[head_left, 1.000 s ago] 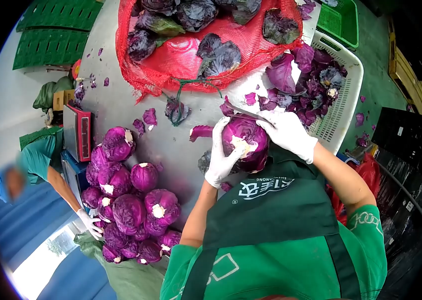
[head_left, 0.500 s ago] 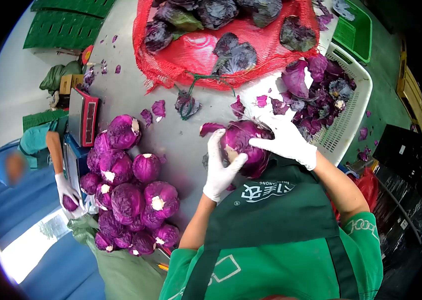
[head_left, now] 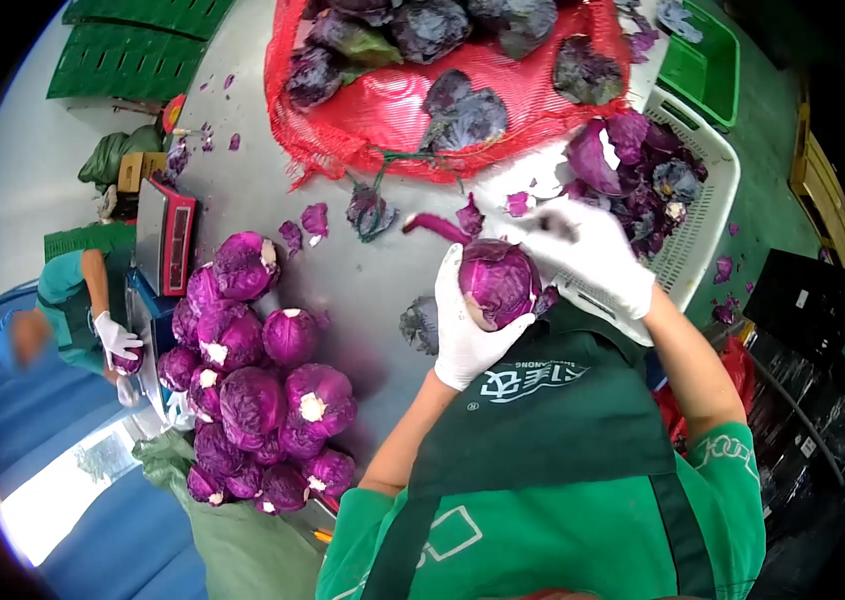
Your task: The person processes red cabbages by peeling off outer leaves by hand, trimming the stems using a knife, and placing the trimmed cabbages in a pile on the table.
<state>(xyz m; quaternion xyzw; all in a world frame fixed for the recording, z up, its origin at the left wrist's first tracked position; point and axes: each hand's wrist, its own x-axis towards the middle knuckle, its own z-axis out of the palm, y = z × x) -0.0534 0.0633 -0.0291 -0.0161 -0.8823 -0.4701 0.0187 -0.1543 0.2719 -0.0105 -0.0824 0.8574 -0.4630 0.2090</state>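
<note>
My left hand (head_left: 473,335), in a white glove, is wrapped round a peeled red cabbage (head_left: 499,283) just above my apron. To its right, my gloved right hand (head_left: 598,258) is raised off the cabbage, and its fingers are smeared by motion near a dark blur. A curled purple leaf strip (head_left: 436,227) lies beyond the cabbage, and a dark loose leaf (head_left: 420,325) rests left of my left hand. Trimmed red cabbages (head_left: 253,405) are piled on the table to the left.
A red mesh bag (head_left: 373,110) with dark untrimmed cabbages lies at the far side. On the right stands a white crate (head_left: 718,195) of torn leaves, with a green crate (head_left: 713,70) behind. A co-worker (head_left: 83,305) handles a cabbage at left, beside a red scale (head_left: 175,240).
My right hand has come off the cabbage and moved up and right. The cabbage shows a smoother, smaller surface in my left hand. The co-worker's hands have shifted up.
</note>
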